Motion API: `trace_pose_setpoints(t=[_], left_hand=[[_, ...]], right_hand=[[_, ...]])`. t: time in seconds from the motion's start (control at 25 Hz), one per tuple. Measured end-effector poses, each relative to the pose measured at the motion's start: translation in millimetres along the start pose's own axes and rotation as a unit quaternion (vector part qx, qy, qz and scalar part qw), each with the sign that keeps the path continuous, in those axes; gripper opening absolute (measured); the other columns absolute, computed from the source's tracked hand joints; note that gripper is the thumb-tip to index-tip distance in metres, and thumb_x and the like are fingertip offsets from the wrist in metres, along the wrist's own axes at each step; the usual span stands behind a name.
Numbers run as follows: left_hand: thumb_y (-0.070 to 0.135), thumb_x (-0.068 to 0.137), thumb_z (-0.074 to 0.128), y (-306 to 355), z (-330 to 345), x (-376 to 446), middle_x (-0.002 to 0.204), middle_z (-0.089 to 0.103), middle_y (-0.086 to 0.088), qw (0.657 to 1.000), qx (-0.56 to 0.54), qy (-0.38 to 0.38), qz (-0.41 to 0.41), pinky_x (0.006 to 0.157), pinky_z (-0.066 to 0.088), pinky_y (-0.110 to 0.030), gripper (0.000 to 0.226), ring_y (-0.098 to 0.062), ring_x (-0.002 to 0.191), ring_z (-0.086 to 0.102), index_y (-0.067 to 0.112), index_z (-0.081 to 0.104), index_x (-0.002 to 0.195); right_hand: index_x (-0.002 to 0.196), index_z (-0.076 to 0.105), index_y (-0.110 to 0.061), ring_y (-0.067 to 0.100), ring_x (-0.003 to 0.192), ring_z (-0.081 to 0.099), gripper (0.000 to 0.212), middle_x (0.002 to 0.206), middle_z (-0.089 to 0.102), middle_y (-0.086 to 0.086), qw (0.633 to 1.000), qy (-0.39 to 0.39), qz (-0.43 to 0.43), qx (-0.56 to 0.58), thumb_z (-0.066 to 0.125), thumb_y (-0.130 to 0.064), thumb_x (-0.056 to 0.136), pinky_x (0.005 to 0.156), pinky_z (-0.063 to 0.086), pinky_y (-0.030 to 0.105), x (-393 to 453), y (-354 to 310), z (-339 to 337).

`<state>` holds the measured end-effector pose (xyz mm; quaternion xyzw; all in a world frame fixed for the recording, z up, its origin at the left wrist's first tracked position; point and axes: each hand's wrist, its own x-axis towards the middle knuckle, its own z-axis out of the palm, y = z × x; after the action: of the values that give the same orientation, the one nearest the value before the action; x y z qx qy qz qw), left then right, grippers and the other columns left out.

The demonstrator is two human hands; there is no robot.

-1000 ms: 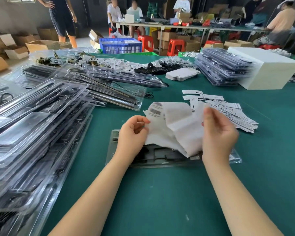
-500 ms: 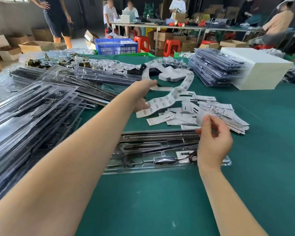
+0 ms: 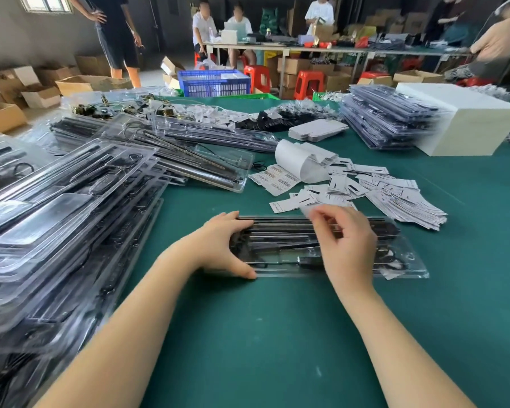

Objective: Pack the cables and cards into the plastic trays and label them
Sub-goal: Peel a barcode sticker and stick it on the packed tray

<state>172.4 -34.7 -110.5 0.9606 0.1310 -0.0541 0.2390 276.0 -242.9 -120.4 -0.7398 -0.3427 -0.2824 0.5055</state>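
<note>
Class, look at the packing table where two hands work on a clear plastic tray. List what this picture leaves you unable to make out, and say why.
Head view only:
- What the right hand pinches: motion blur, only a pale smear.
- The middle of the tray: covered by both hands; the left hand grips its left end.
- Print on the barcode labels: too small.
- The tray stack at left: cut off by the frame edge.

Green table (image 3: 277, 348) carries plastic trays (image 3: 71, 219), cards (image 3: 395, 198), white box (image 3: 465, 122).
</note>
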Motion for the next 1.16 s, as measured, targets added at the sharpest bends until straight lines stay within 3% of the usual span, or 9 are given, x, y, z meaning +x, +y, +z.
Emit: trace_pose_setpoints(t=[0.2,0.32,0.4,0.6,0.72,0.84,1.0,1.08,1.16], left_hand=[[0.081,0.049,0.064,-13.2,33.7,-7.1,0.154,0.029,0.014,0.986,-0.068,0.143,0.049,0.119,0.02,-0.033,0.107,-0.003,0.143,0.017,0.034,0.043,0.142],[0.082,0.046,0.061,-14.1,34.7,-8.5,0.14,0.03,0.031,0.981,-0.089,0.166,0.055,0.114,0.023,-0.025,0.107,0.014,0.133,0.016,0.032,0.047,0.14],[0.082,0.045,0.061,-12.5,34.6,-8.6,0.138,0.03,0.032,0.979,-0.093,0.17,0.056,0.11,0.022,-0.021,0.106,0.019,0.127,0.014,0.033,0.048,0.139],[0.077,0.051,0.069,-12.3,35.1,-9.7,0.151,0.032,0.021,0.982,-0.083,0.164,0.043,0.113,0.022,-0.023,0.101,0.009,0.138,0.016,0.035,0.046,0.14],[0.075,0.054,0.069,-11.2,33.6,-10.7,0.152,0.032,0.017,0.985,-0.067,0.155,0.043,0.116,0.026,-0.033,0.1,0.003,0.141,0.018,0.033,0.045,0.141],[0.079,0.054,0.063,-11.4,32.5,-11.7,0.15,0.03,0.02,0.986,-0.053,0.151,0.05,0.115,0.024,-0.029,0.101,0.011,0.136,0.014,0.032,0.044,0.142],[0.08,0.068,0.055,-15.3,32.8,-9.0,0.143,0.026,0.031,0.987,-0.055,0.144,0.047,0.109,0.02,-0.023,0.086,0.023,0.125,0.005,0.038,0.042,0.142],[0.065,0.082,0.058,-18.3,34.3,-5.0,0.15,0.029,0.022,0.985,-0.07,0.15,0.047,0.112,0.022,-0.028,0.068,0.016,0.132,0.01,0.036,0.044,0.141],[0.051,0.087,0.062,-20.3,34.4,-2.0,0.152,0.031,0.015,0.983,-0.086,0.151,0.052,0.116,0.02,-0.03,0.06,0.005,0.14,0.015,0.032,0.046,0.141]], right_hand=[[0.083,0.075,-0.01,0.023,0.07,0.067,0.011,0.077,0.07,0.002,0.951,-0.081,-0.276,-0.114,0.067,-0.017,0.087,0.064,0.054,0.034,-12.4,-16.9,22.6],[0.077,0.073,-0.009,0.025,0.068,0.066,0.005,0.074,0.069,0.003,0.93,-0.123,-0.315,-0.142,0.07,-0.008,0.081,0.06,0.054,0.034,-16.4,-22.9,32.9],[0.073,0.071,-0.01,0.024,0.066,0.065,0.006,0.071,0.068,0.002,0.921,-0.151,-0.324,-0.156,0.071,-0.007,0.078,0.06,0.053,0.033,-18.3,-24.2,35.7],[0.07,0.07,-0.014,0.023,0.065,0.063,0.017,0.067,0.065,0.0,0.906,-0.259,-0.269,-0.196,0.066,-0.017,0.086,0.061,0.05,0.034,-19.9,-30.2,36.9],[0.099,0.072,-0.025,0.018,0.094,0.063,0.029,0.098,0.07,-0.007,0.884,-0.389,-0.144,-0.216,0.048,-0.041,0.097,0.079,0.049,0.035,-14.6,-34.3,28.5],[0.114,0.068,-0.035,0.013,0.105,0.062,0.036,0.116,0.068,-0.017,0.876,-0.438,-0.088,-0.183,0.042,-0.052,0.095,0.084,0.051,0.034,-13.9,-39.7,14.3],[0.105,0.068,-0.051,0.008,0.091,0.062,0.027,0.093,0.072,-0.021,0.877,-0.44,0.039,-0.187,0.046,-0.055,0.09,0.078,0.052,0.03,1.3,-40.1,-10.5],[0.11,0.068,-0.046,0.011,0.097,0.061,0.03,0.095,0.072,-0.018,0.883,-0.398,0.002,-0.249,0.047,-0.055,0.091,0.082,0.047,0.028,0.7,-38.7,-9.5],[0.129,0.059,-0.04,0.012,0.128,0.048,0.043,0.129,0.061,-0.019,0.872,-0.419,-0.058,-0.246,0.048,-0.057,0.091,0.103,0.034,0.03,-7.9,-39.8,2.4]])
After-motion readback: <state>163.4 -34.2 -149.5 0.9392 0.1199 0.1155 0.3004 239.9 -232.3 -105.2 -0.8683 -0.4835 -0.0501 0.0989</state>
